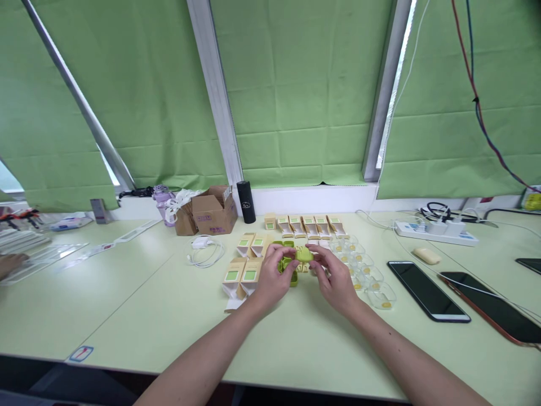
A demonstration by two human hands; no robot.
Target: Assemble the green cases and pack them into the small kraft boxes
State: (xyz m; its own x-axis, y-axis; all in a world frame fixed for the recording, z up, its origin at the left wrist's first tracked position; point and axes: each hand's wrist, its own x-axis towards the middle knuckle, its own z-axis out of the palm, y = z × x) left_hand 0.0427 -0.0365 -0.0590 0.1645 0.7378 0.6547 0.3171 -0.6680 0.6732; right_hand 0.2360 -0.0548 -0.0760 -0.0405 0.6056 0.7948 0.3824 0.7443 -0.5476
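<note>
Between the fingertips of both my hands is a small yellow-green plastic piece (304, 255), shaped like a lid or shallow case. My left hand (274, 270) grips its left side, and my right hand (333, 273) pinches its right side. Under and behind the hands sit several green square cases (293, 279), partly hidden. Small cardboard boxes with green windows (232, 276) stand open to the left of my left hand. Clear plastic cups with yellow spots (381, 295) are grouped in rows to the right of my right hand.
Behind stand a row of small boxes (310, 227), a brown carton (214, 210) and a black bottle (245, 202). A white cable (206, 251) lies left. Phones (428, 291), a power strip (437, 232) and a cream oval case (426, 255) are right. Another person's hand (12, 264) is far left.
</note>
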